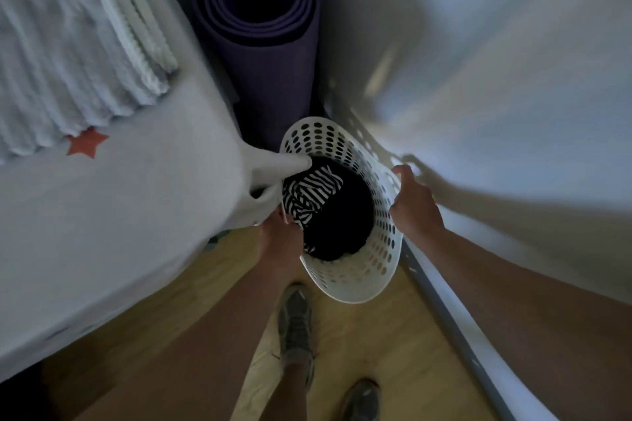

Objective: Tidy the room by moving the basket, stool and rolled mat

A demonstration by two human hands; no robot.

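A white perforated plastic basket stands in the narrow gap between the bed and the wall, with black and striped clothes inside. My left hand grips its left rim, partly under the bed sheet's corner. My right hand grips the right rim. A purple rolled mat stands upright just behind the basket, in the corner. No stool is in view.
The bed with a white star-print sheet and a knitted blanket fills the left side. A white wall with a grey skirting strip closes the right. My feet stand on the wooden floor below the basket.
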